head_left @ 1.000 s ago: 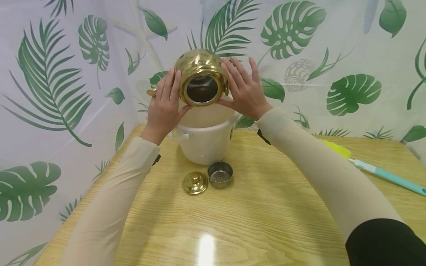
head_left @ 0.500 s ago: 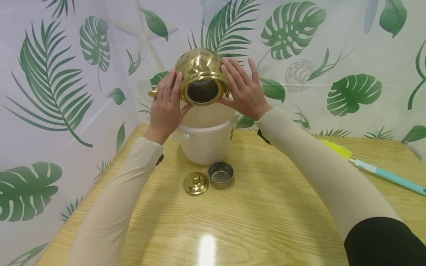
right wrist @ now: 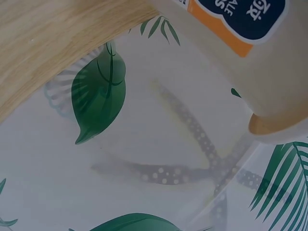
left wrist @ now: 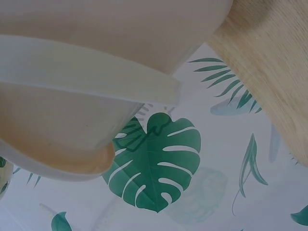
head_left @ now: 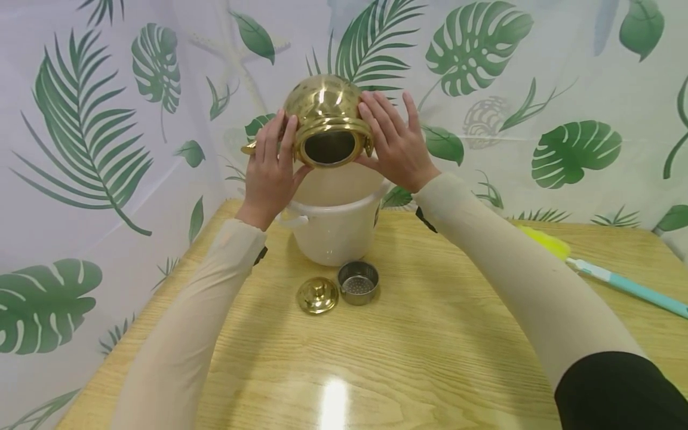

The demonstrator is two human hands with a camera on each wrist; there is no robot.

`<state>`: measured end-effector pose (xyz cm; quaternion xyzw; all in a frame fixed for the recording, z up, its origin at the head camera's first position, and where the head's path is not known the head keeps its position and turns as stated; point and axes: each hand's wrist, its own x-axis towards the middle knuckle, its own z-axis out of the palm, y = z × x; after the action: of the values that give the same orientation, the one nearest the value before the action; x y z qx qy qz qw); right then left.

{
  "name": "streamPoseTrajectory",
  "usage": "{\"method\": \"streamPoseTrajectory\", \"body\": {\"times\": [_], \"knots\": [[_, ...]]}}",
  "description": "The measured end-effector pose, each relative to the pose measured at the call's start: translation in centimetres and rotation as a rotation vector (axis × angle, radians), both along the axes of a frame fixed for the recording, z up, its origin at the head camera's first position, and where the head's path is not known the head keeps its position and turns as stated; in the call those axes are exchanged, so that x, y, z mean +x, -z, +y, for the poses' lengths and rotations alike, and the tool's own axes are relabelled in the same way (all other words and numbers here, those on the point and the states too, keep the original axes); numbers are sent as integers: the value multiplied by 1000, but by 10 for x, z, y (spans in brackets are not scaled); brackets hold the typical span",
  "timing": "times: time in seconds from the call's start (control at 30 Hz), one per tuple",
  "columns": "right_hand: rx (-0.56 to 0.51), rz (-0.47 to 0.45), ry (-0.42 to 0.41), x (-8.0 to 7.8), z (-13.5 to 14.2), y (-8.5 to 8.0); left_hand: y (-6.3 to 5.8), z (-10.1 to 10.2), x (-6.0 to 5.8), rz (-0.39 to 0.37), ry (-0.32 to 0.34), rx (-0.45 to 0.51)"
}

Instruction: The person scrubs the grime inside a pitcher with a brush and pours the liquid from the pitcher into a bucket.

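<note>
A shiny gold teapot [head_left: 322, 98] is held tipped over, its round dark mouth facing the head camera and angled down above a white bucket [head_left: 334, 236]. My left hand [head_left: 271, 170] grips its left side, fingers on the body and thumb near the rim. From that side a gold spout [head_left: 248, 148] sticks out past the fingers. On the right, my right hand [head_left: 400, 143] holds the pot with several fingers along the body, the thumb under the rim and the little finger raised. Neither hand appears in the wrist views, where the bucket [left wrist: 86, 72] fills one side.
In front of the bucket, a gold lid [head_left: 318, 297] lies beside a round metal strainer basket [head_left: 358, 283] on the wooden table [head_left: 387, 370]. A brush with a yellow head [head_left: 545, 242] and a turquoise handle [head_left: 642, 292] lies to the right. Leaf-print sheeting [head_left: 484, 167] stands behind.
The teapot has tilted further, so its mouth points more downward and looks narrower while more of the body shows. Both hands keep their hold on it, with the left wrist shifting slightly right.
</note>
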<state>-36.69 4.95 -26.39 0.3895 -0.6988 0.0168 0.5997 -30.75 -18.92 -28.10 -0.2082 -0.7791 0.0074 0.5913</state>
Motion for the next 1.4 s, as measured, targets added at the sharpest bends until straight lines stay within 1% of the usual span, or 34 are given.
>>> {"method": "streamPoseTrajectory", "body": {"times": [0.33,0.57,0.77,1.17,1.4], "knots": [[-8,10,6,-1,-1,-1,0,0,-4,39,30,11],[-19,15,-14,-3,0,-2,-3,2,-3,71,8,2],[-34,17,-39,-2,0,-5,-7,3,-2,97,7,-8],[-40,34,-45,3,2,-9,-10,5,1,113,25,1],[-37,41,-38,5,3,-11,-10,6,2,129,14,-1]]}}
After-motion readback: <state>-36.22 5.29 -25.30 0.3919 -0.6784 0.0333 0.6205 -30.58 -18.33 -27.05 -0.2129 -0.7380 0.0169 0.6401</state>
